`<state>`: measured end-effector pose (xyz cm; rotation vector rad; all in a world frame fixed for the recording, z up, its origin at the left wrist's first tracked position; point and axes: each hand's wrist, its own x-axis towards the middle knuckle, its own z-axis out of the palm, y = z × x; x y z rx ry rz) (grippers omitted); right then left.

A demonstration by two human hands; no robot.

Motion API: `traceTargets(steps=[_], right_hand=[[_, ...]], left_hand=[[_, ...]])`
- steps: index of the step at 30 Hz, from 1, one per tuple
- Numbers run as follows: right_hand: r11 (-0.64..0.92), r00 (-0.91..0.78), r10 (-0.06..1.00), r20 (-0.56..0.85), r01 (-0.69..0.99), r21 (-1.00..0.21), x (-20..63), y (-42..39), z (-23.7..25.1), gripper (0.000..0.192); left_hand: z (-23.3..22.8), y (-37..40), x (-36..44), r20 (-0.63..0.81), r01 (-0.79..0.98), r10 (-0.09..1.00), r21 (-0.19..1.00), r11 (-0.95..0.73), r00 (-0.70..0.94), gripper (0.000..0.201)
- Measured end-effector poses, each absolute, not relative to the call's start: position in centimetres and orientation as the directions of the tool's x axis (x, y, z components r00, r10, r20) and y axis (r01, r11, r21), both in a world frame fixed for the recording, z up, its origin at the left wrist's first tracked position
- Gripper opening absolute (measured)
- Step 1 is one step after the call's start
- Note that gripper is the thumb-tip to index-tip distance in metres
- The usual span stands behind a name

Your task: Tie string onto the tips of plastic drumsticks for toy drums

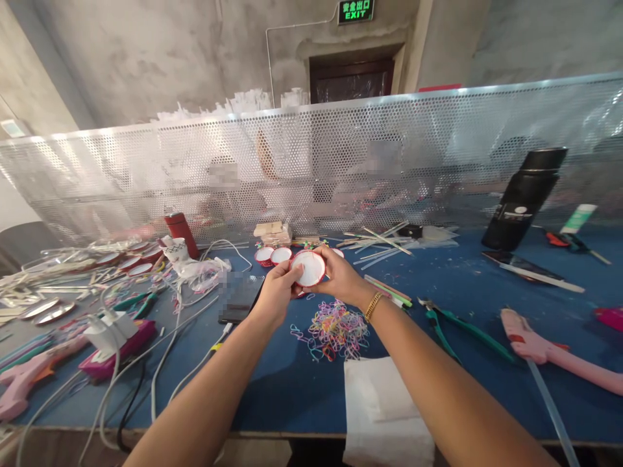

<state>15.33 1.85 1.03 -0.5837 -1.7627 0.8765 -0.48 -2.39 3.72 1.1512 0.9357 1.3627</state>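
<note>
Here, both hands hold a small red-rimmed white disc [308, 268] above the blue counter [467, 363] — left hand [276, 293] and right hand [341, 275] each in a closed grip on its rim. It looks light and stiff — best pinched at the edges.

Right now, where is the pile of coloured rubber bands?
The rubber bands lie on the blue table at centre, just below both hands holding the round disc, above the white cloth.

I count three red-rimmed discs: one held [308, 268], two lying behind [264, 255] [281, 255]; two pink glue guns [545, 347] [22, 383]; one black flask [523, 198].
</note>
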Motion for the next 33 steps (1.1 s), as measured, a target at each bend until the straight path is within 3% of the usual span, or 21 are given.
traceTargets(steps=[24, 28, 33], right_hand=[[0.634, -0.364, 0.734, 0.574, 0.063, -0.771, 15.7, 1.4, 1.4, 0.074], [0.58, -0.35, 0.761, 0.546, -0.01, -0.814, 15.4, 1.8, 1.1, 0.071], [0.367, -0.364, 0.83, 0.422, -0.213, -0.906, 16.1, 2.2, 1.0, 0.058]], left_hand=[[3.6, -2.1, -0.7, 0.102, -0.261, 0.993, 0.962, -0.083, 0.064, 0.042], [3.7, -2.2, -0.5, 0.089, -0.262, 0.994, 0.962, -0.07, 0.064, 0.042], [3.8, -1.9, -0.7, 0.137, -0.247, 0.988, 0.962, -0.117, 0.065, 0.044]])
